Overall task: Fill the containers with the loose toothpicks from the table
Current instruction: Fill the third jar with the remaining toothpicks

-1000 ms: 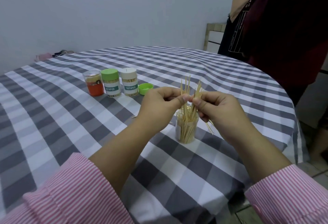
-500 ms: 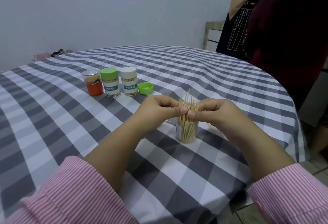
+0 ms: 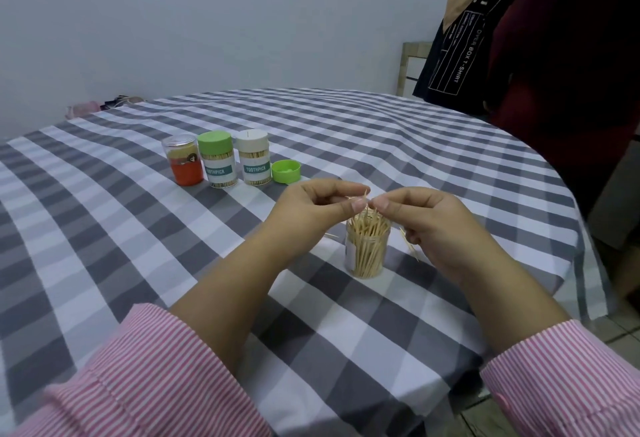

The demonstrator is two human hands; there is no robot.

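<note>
A round counter [image 3: 346, 131] under a grey-and-white checked cloth stands before a pale wall. The left hand [image 3: 311, 208] and right hand [image 3: 429, 225] meet fingertip to fingertip, each pinching thin wooden toothpicks [image 3: 362, 198] directly above the open clear plastic container [image 3: 367, 249], crammed with upright picks. At ten o'clock stand an orange-filled clear jar [image 3: 183, 160], a green-lidded toothpick jar [image 3: 218, 159], a white-lidded one [image 3: 254, 157] and a loose green cap [image 3: 286, 171].

open clear container [image 3: 367, 253], upright, packed with toothpicks [image 3: 369, 234]
</note>
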